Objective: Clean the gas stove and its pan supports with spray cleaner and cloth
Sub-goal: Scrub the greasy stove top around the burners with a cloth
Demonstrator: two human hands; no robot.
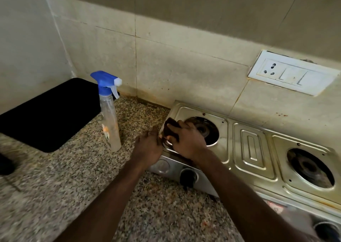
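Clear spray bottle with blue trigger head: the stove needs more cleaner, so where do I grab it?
Grip the clear spray bottle by its slim neck under the blue head, from its left: it stands upright, nozzle and trigger facing right toward the steel gas stove.

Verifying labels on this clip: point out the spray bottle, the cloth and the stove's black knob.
spray bottle (110, 125): head view, on its clear body.
cloth (170, 125): head view, on its exposed upper corner.
black knob (188, 176): head view, on its front face.

Home kitchen: stainless-steel two-burner gas stove (251, 146) on speckled granite countertop (55, 186), stained beige tiled backsplash (184, 66), white wall socket-and-switch plate (291, 73).
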